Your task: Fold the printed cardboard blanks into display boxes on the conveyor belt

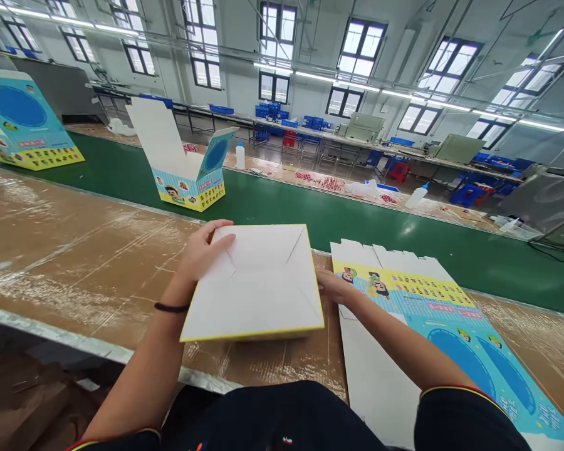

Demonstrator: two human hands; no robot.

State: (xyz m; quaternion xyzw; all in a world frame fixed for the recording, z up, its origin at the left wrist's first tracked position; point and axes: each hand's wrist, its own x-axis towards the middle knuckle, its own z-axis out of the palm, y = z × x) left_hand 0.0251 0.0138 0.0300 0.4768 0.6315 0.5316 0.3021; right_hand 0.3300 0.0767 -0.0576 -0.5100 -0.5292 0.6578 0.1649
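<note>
Head view: white carton (251, 282) beneath the flat, open left hand (205, 249), right hand (337, 288) at its edge, grip unclear

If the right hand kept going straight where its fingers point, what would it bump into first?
Probably the folded cardboard box. The right hand looks almost at the box's edge already, though depth is hard to judge from this view.

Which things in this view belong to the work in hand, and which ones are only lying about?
In use: left hand on folded white carton; right hand at flat printed carton blank.

Lying about: open printed box on green conveyor belt; white plastic bottle; blue crates.
</note>
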